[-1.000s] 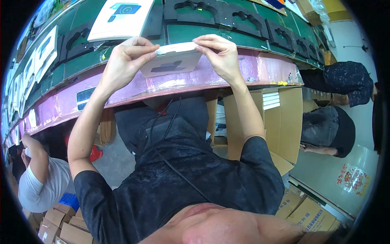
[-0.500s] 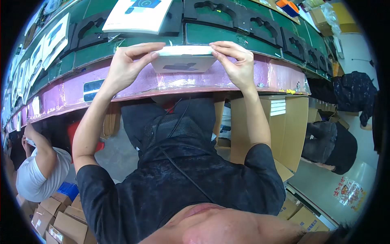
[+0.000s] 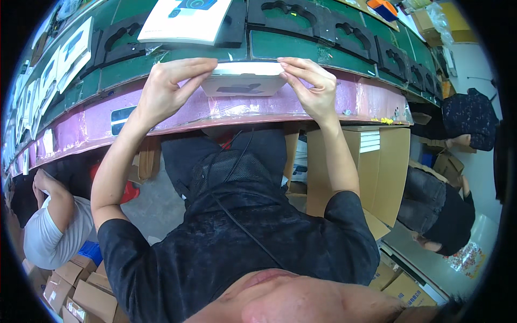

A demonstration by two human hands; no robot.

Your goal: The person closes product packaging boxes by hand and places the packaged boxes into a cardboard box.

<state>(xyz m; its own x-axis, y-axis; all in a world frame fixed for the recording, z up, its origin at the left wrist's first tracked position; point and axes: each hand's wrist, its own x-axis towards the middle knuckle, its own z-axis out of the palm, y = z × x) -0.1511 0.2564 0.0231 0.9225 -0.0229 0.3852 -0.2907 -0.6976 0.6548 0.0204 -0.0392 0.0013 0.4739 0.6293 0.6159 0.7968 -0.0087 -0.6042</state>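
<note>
A white box point(image 3: 243, 88) with a dark printed picture stands on its edge at the near side of the bench, one narrow side facing up. My left hand point(image 3: 171, 90) pinches its upper left corner between thumb and fingers. At the upper right corner, my right hand point(image 3: 313, 86) grips it the same way. Just beyond lies a larger-looking white printed box point(image 3: 183, 22), flat on top of black foam. What is inside the held box cannot be seen.
Black foam frames point(image 3: 291, 19) line the green bench surface point(image 3: 301, 49). More white boxes point(image 3: 75, 51) lean at the far left. A phone-like dark rectangle point(image 3: 121, 119) lies on the pink bench edge point(image 3: 177, 110). An open carton point(image 3: 385, 172) stands below right. Co-workers are at both sides.
The held box tips slightly, showing more of its white upper side. My left forearm has shifted a little outward. The co-workers at the right have moved.
</note>
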